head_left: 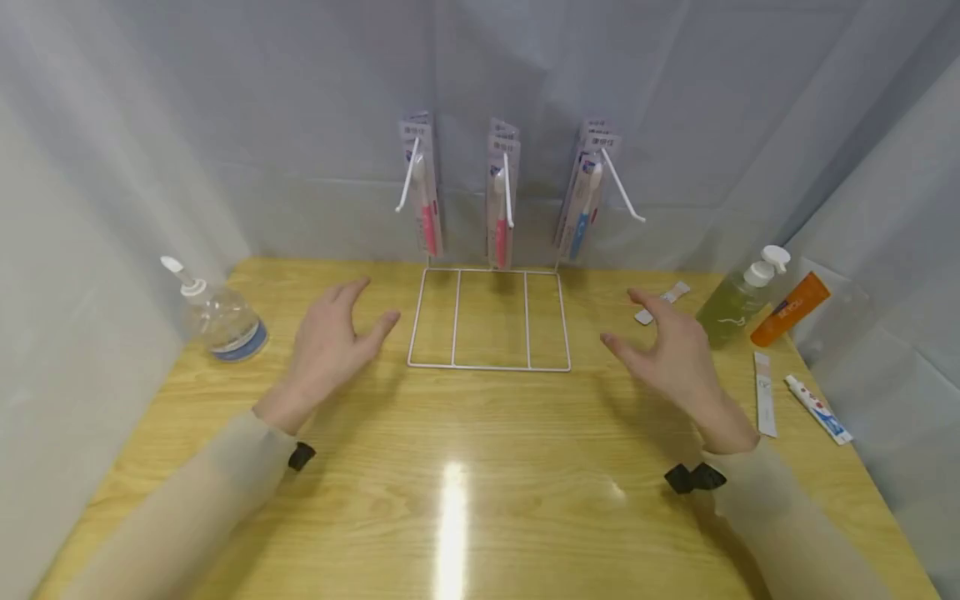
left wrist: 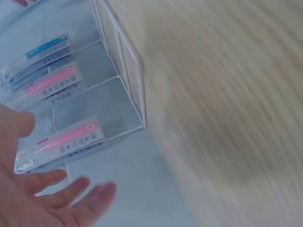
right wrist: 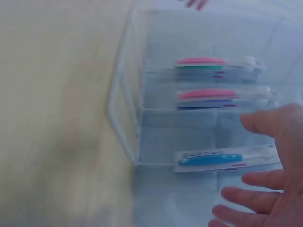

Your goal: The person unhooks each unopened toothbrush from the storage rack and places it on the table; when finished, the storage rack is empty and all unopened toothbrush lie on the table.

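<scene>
A white wire display rack (head_left: 489, 321) stands at the back of the wooden table (head_left: 465, 483). Packaged toothbrushes hang from its three hooks: a pink one (head_left: 424, 193) on the left, a pink one (head_left: 501, 200) in the middle, a blue one (head_left: 583, 200) on the right. My left hand (head_left: 330, 337) hovers open just left of the rack's base, fingers spread, holding nothing. My right hand (head_left: 663, 350) hovers open just right of the base, also empty. In the wrist views the packs (left wrist: 61, 139) (right wrist: 222, 158) show blurred beyond my fingers.
A clear pump bottle (head_left: 221, 321) stands at the left edge. On the right are a green pump bottle (head_left: 738, 300), an orange tube (head_left: 791, 308), a small white packet (head_left: 663, 302), a slim white box (head_left: 765, 393) and a toothpaste tube (head_left: 817, 408). Grey cloth walls enclose the table.
</scene>
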The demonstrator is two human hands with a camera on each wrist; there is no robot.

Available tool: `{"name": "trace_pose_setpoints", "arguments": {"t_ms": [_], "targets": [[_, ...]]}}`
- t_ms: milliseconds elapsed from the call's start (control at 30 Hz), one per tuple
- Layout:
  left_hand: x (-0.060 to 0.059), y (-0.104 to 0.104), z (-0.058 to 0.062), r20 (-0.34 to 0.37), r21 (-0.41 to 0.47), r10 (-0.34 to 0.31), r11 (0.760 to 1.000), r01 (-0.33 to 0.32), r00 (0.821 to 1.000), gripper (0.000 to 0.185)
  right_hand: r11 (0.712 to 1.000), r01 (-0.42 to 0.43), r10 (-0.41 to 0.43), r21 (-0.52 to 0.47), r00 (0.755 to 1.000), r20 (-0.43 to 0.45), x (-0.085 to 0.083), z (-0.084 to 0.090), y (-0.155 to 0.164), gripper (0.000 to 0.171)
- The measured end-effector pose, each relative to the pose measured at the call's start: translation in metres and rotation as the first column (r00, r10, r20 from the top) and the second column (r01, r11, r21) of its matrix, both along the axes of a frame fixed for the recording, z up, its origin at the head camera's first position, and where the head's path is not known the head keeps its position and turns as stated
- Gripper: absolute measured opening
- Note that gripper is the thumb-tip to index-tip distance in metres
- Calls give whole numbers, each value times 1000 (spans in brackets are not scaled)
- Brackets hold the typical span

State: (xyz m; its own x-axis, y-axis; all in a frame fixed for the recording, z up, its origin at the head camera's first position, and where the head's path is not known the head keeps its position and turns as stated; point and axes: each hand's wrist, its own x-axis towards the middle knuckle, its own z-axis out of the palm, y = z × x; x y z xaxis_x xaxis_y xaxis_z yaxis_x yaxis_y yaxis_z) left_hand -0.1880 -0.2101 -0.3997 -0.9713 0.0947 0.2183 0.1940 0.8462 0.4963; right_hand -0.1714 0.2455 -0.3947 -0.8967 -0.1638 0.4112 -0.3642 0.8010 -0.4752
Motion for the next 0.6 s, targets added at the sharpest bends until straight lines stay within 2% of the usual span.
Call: {"name": "trace_pose_setpoints", "arguments": {"t_ms": [67, 133, 267, 433, 533, 600], "targets": [[-4, 1, 1, 2, 63, -4, 998, 3, 1000, 73, 993, -9, 4, -115, 999, -49, -8, 8, -2, 58], [-9, 1, -1, 24, 131, -8, 991, 5, 1000, 65, 973, -15, 4, -229, 999, -47, -19, 18, -4, 49], [-21, 4, -6, 137, 255, -20, 967, -16, 990, 57, 895, -15, 21, -446, 1000, 9, -45, 38, -9, 39], [-32, 9, -15, 307, 326, -47, 944, -58, 951, 56, 802, 0, 21, -598, 999, 28, -83, 51, -14, 36], [-36, 11, -20, 379, 346, -62, 935, -79, 923, 57, 750, 18, 15, -661, 999, 44, -103, 55, -17, 35], [-38, 14, -24, 424, 377, -78, 921, -98, 902, 59, 723, 34, 11, -690, 998, 61, -113, 57, -19, 33]]}}
